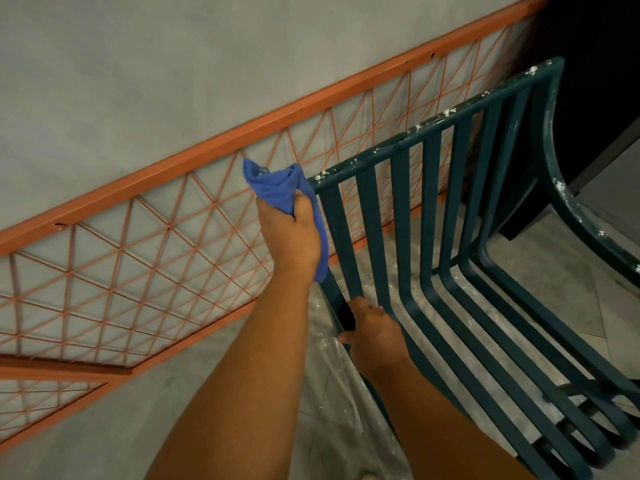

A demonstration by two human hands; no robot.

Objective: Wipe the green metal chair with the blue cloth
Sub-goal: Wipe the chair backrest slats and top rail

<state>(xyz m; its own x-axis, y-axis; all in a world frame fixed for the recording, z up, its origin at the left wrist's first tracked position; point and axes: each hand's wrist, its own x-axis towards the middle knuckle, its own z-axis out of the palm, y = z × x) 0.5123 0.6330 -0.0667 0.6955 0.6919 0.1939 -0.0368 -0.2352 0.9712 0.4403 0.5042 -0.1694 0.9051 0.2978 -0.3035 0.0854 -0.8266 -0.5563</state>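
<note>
Head view, looking down along both forearms. Left hand (290, 233) clenched round bunched blue cloth (280, 188), thumb over the fabric; cloth bulging above the fist, 1 tail hanging down past the wrist on the chair side. Cloth pressed against the left end of the top rail of the green metal chair (429, 216), right at the corner where rail meets outer upright. Right hand (372, 329) below and right of that grip, fingers wrapped round the lower part of the leftmost slats near the bend from backrest into seat. Chair tilted, backrest slats running up-right away from the left grip, seat slats running down-right away from the right grip. White flecks (446, 112) along the top rail and on the curved armrest far right of both grips. Orange mesh panel (138, 258) against the grey wall behind the left hand, cloth overlapping its frame edge. Clear plastic sheet (332, 368) on the floor beneath the right hand and chair.
</note>
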